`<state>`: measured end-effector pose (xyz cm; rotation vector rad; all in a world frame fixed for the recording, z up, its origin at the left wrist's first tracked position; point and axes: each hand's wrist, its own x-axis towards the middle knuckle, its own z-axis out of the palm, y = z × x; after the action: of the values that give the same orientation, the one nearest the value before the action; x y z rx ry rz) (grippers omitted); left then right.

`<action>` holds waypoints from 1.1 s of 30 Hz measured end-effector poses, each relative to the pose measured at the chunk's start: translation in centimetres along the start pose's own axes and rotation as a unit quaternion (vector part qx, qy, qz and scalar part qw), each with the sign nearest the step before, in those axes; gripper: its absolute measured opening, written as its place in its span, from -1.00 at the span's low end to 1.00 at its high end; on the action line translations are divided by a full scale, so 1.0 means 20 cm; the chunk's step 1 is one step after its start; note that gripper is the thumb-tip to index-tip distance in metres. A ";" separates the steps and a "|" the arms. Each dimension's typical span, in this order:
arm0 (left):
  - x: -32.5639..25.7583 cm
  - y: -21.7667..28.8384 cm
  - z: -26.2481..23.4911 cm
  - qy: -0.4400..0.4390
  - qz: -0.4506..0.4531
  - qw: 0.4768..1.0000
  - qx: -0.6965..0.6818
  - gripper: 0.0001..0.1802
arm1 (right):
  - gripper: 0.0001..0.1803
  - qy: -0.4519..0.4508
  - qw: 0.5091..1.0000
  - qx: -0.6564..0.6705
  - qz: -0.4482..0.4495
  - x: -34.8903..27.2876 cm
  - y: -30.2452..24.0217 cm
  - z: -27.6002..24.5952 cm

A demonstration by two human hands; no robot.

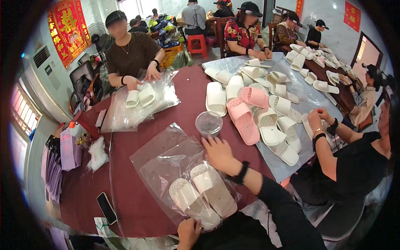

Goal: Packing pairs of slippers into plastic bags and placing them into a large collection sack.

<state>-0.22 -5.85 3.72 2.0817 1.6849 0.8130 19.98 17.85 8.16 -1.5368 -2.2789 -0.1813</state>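
A pair of white slippers (204, 185) lies inside a clear plastic bag (152, 160) on the dark red tabletop, close in front of me. My left hand (188, 233) is at the heel end of the slippers, its fingers curled at the bag's near edge. My right hand (218, 154) reaches past the toe end with fingers stretched out. Its fingertips are at the near side of a round clear tub (209, 123); small contents show inside but cannot be made out. The hand looks to hold nothing.
White slippers (266, 125) and a pink pair (242, 121) pile up at the right on grey sheeting (306, 121). Across the table a person (133, 58) handles slippers over clear bags. A co-worker (333, 162) sits at my right. A phone (106, 208) and lilac bags (70, 149) are at left.
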 end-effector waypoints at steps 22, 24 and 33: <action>-0.05 -0.04 -0.06 -0.159 -0.033 0.986 0.036 -0.76 | -0.79 -0.062 0.991 0.109 -0.034 -0.87 -0.06 -0.03; -0.06 -0.05 -0.06 -0.127 0.014 0.992 0.009 -0.78 | -0.80 -0.069 0.992 0.100 -0.017 -0.90 -0.07 -0.03; 0.21 -0.10 -0.23 0.096 -0.127 0.933 -0.324 -0.75 | -0.81 -0.129 0.794 0.564 0.186 -0.63 -0.05 -0.34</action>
<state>-4.01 -1.73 6.97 1.3446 1.4584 1.2984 24.87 4.43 9.77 -1.2478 -1.5507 1.3165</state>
